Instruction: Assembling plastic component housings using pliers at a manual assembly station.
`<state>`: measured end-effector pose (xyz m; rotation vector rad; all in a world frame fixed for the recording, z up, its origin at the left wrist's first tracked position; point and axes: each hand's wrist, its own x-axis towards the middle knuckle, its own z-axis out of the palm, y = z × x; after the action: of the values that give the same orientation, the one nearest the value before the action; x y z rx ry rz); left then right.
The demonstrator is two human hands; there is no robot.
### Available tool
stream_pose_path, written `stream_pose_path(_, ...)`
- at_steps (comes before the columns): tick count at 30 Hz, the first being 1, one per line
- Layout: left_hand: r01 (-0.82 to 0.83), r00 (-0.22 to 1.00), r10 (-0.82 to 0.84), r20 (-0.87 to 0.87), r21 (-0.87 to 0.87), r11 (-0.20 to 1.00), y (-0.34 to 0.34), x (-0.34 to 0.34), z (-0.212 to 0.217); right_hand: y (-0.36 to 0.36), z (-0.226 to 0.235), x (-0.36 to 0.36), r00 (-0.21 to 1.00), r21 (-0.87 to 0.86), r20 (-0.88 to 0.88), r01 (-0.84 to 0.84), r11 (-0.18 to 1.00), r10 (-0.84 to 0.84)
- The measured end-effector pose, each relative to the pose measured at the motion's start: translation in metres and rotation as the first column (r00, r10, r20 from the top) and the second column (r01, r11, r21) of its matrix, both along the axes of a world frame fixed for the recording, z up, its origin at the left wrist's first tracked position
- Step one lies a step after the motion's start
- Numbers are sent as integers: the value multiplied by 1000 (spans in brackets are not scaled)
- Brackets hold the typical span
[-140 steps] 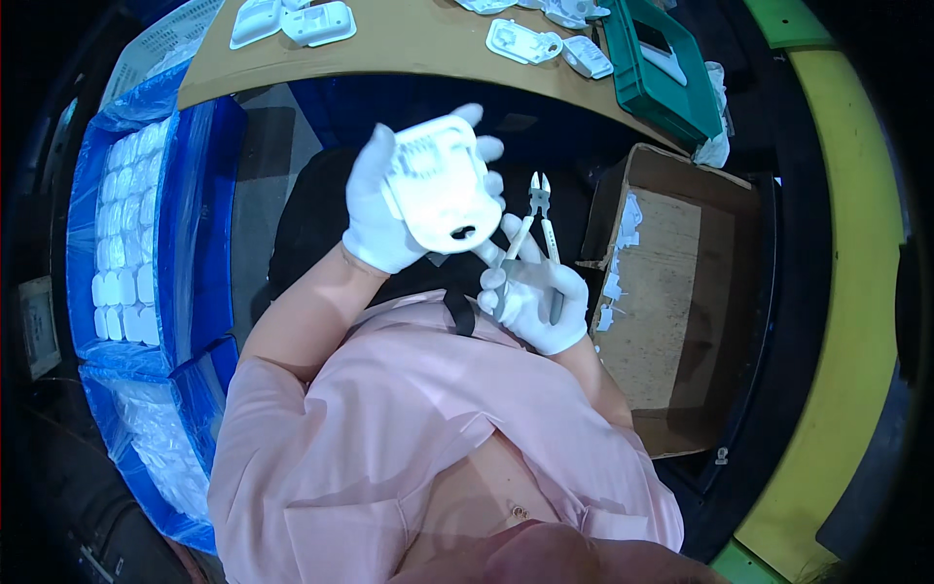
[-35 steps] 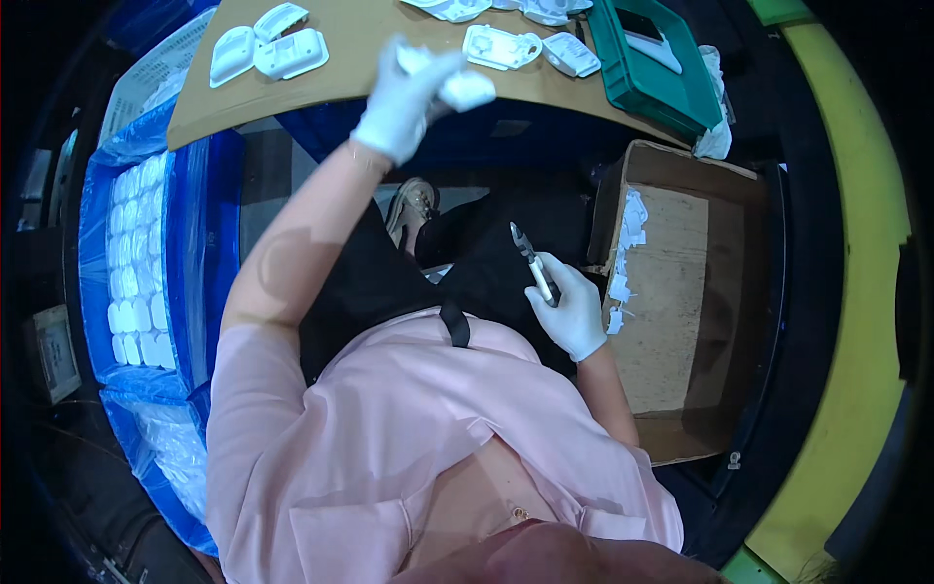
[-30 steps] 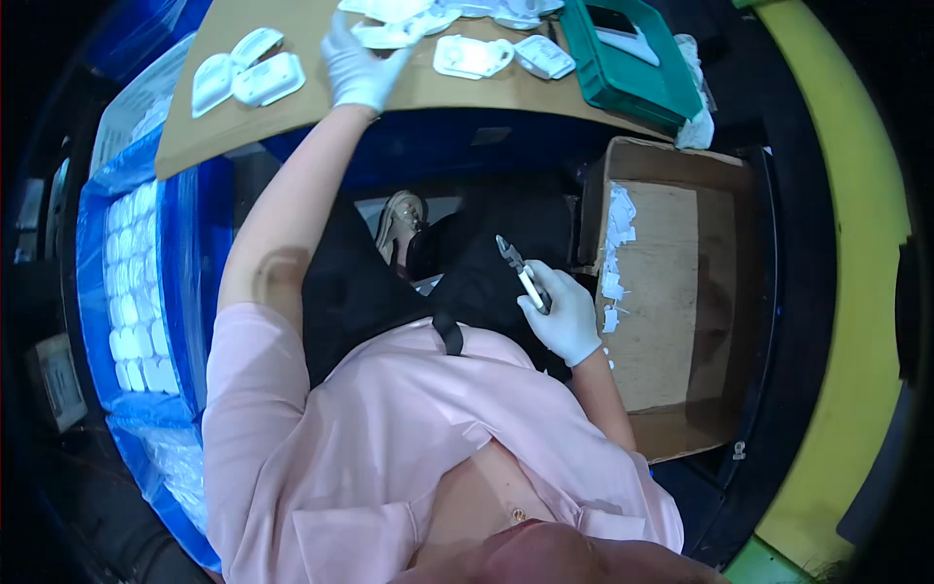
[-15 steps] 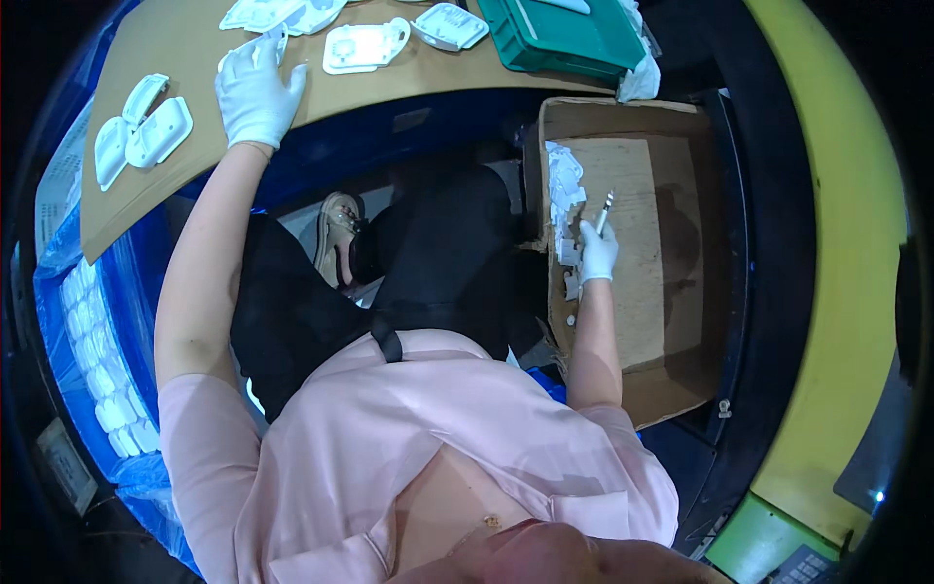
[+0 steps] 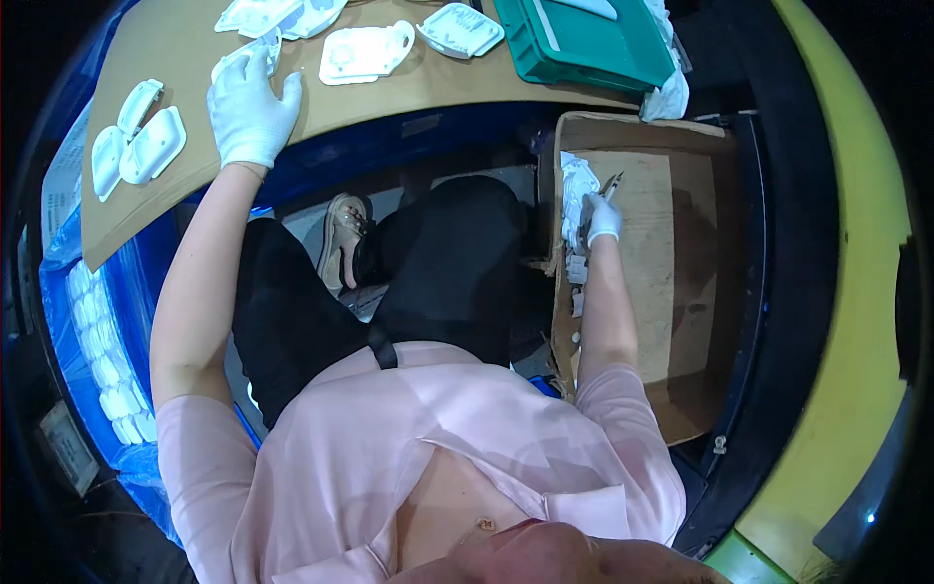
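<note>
My left hand (image 5: pixel 253 115), in a white glove, lies over the table edge with its thumb spread away from the fingers. Its fingertips rest at a white moulded plastic part (image 5: pixel 271 47), which they partly cover. My right hand (image 5: pixel 602 218), also gloved, is closed around a slim pen-shaped tool (image 5: pixel 613 183) with a pointed metallic tip. That hand is over the open cardboard box (image 5: pixel 642 292), close to white plastic scraps (image 5: pixel 578 185) along the box's left side. The tool's exact kind cannot be made out.
White plastic parts (image 5: pixel 366 54) lie on the tan tabletop (image 5: pixel 209 44), with an opened three-piece one (image 5: pixel 154 144) at left. A green crate (image 5: pixel 593 49) stands at the far right of the table. Blue-lined stacks of white pieces (image 5: pixel 102 341) stand at my left.
My right hand has turned and the tool now points up and right, its tip nearer the scraps. The left hand has barely moved. The whole view has shifted slightly.
</note>
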<state>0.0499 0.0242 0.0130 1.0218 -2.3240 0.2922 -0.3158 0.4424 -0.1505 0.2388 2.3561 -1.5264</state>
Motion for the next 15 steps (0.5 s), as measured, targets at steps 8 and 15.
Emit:
stream_pose_path(8,31,999,-31,-32,10,999,4,-8,7,7,-25,-53,985,16,-44,-164,986,164)
stream_pose_path(15,7,1000,-8,6,25,1000,3,-5,6,13,-11,-38,963,219,-141,-195,956,229)
